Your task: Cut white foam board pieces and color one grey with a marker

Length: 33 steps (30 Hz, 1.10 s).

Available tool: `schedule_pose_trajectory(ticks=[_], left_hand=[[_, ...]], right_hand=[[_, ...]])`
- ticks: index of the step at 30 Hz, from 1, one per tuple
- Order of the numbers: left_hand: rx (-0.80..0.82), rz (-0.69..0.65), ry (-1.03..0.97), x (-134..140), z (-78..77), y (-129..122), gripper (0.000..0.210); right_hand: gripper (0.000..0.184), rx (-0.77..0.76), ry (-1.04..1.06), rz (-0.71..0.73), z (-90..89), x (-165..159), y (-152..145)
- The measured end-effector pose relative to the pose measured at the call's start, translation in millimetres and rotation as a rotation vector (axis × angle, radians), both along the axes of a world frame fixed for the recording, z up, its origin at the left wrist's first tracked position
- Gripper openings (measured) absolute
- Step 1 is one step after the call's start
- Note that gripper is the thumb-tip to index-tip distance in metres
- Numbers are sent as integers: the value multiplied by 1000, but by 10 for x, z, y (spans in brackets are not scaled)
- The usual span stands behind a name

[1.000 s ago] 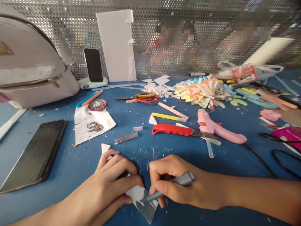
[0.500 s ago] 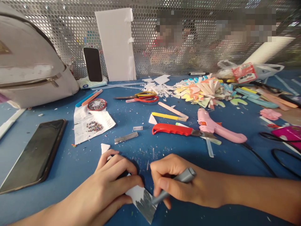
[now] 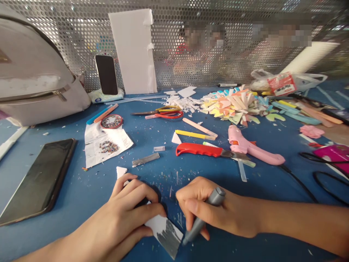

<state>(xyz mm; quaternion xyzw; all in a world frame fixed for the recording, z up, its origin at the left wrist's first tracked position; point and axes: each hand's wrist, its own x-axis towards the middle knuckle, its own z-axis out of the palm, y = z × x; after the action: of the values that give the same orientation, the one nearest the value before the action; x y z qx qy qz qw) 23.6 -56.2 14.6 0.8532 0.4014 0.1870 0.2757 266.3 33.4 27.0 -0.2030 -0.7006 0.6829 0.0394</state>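
Observation:
My left hand [image 3: 131, 211] pinches the far left end of a small white piece of card [image 3: 167, 235] and holds it on the blue table. Dark grey ink covers much of the card's near right part, with a ragged border toward the white. In my right hand [image 3: 209, 207] is a grey marker pen [image 3: 203, 220], gripped like a pencil and slanting down to the left. Its tip is at the card's right edge; whether it touches card or table I cannot tell. Beyond my hands lie a grey-coloured strip [image 3: 145, 160] and a red-handled knife [image 3: 200, 150].
A pink glue gun [image 3: 251, 147] with a black cable lies right of the knife. Scissors [image 3: 169, 112] and a heap of coloured scraps [image 3: 237, 105] are farther back. At left are a phone [image 3: 39, 178], a paper with beads [image 3: 109, 145] and a backpack [image 3: 40, 72].
My right hand has shifted the marker slightly right, from over the inked area to the card's right edge. The grey reaches nearer that edge now. My left hand stays in place.

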Motion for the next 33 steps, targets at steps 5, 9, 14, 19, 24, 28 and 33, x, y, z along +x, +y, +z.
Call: schedule_pose_trajectory(ticks=[5,9,14,19,24,28,33], left_hand=[[-6,1,-3,0,-6,-5,24],[-3,11,-3,4,-2,-5,24],[4,12,-11,6,3,0,25],[0,7,-8,2,6,2,23],[-2,7,0,1,4,1,24],[-8,12,-5,3,0,-1,24],[-5,15,-5,3,3,-2,24]], right_hand=[[52,-4,1,-18,-7,8,6],[52,8,9,-34,-16,12,7],[54,16,11,-40,-17,8,7],[55,12,13,-38,-12,8,5],[57,29,9,-43,-16,15,6],[56,15,11,-51,-13,19,15],[59,25,2,-66,6,10,15]])
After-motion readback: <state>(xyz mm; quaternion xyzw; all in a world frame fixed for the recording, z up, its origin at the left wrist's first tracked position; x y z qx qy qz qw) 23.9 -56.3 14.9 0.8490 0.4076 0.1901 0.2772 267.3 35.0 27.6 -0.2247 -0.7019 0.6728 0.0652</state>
